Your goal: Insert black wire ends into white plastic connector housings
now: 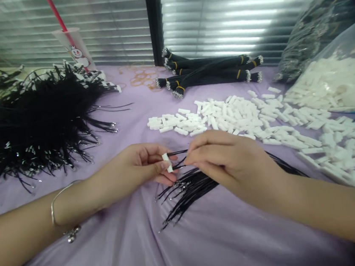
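My left hand (139, 165) pinches a small white plastic connector (167, 161) between thumb and fingers. My right hand (228, 161) is closed on thin black wires (176, 153) whose ends meet the connector. Under my right hand a loose bunch of black wires with metal tips (184, 192) lies on the purple cloth (183, 243). Both hands touch at the centre of the table.
A spread of white connectors (259, 117) lies behind my hands. A big heap of black wires (32, 124) sits at left. Bundled black wires (212, 72) lie at the back. Clear bags of parts (335, 81) stand at right, and a plastic cup with a red straw (74, 48) at back left.
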Action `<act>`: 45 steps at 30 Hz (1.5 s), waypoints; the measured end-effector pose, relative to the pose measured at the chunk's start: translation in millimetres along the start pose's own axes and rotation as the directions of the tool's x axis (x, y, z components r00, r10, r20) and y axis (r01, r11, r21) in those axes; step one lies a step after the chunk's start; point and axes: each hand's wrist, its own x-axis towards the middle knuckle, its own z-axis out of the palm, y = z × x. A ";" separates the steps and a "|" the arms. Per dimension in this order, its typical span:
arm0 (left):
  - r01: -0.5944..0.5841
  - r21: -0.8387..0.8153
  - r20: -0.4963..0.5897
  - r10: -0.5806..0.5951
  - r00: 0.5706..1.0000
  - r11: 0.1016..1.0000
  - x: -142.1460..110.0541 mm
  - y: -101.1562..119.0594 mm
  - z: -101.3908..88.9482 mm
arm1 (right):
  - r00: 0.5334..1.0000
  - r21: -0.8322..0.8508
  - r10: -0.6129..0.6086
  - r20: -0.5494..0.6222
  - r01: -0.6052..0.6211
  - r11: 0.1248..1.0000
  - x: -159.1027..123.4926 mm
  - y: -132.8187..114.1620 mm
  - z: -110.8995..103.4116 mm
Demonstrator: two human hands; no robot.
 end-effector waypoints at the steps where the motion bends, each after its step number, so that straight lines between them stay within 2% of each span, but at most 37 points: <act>1: -0.006 -0.003 0.001 0.006 1.000 1.000 -0.1 0.0 0.4 | 0.998 -0.044 -0.062 0.015 0.062 0.997 -0.6 -1.7 1.2; 3: -0.025 -0.003 0.002 0.025 1.000 1.000 -0.4 -0.3 1.3 | 0.996 -0.122 -0.077 0.051 0.082 0.989 -1.6 -5.2 4.9; 6: -0.036 0.026 -0.016 0.036 0.999 0.999 -0.3 -0.5 3.0 | 0.996 -0.181 0.078 0.040 -0.070 0.981 -1.5 -8.1 10.4; 9: -0.027 0.068 -0.041 0.030 0.999 0.997 0.4 0.6 4.7 | 0.979 -0.159 0.194 0.061 -0.183 0.970 0.3 -7.6 12.3; 14: -0.032 0.116 -0.029 0.036 0.999 0.993 0.8 2.7 6.9 | 0.960 -0.133 0.262 0.094 -0.249 0.959 2.0 -5.6 11.3; 19: -0.082 0.138 -0.012 0.084 0.996 0.987 1.5 1.2 5.3 | 0.963 -0.112 0.257 0.087 -0.247 0.963 1.9 -5.0 12.8; 25: -0.047 0.139 -0.006 0.048 0.999 0.989 2.9 -0.8 5.4 | 0.989 -0.109 0.144 0.027 -0.140 0.984 0.9 -6.9 17.5; 28: -0.047 0.116 -0.016 0.049 0.999 0.992 1.4 -1.2 7.0 | 0.992 -0.083 0.126 0.000 -0.125 0.989 -0.6 -6.5 21.1; 32: -0.020 0.098 -0.032 0.024 0.999 0.995 0.3 -1.0 9.1 | 0.986 -0.030 0.169 -0.002 -0.169 0.985 -2.0 -6.5 24.6; 37: 0.024 0.073 -0.071 -0.018 0.997 0.997 1.4 0.0 11.3 | 0.959 0.061 0.284 0.017 -0.285 0.957 0.3 -6.0 24.8; 45: -0.068 0.172 -0.039 0.076 0.996 0.983 -2.3 -2.5 10.3 | 0.931 0.154 0.352 0.097 -0.364 0.919 -2.2 -1.8 21.7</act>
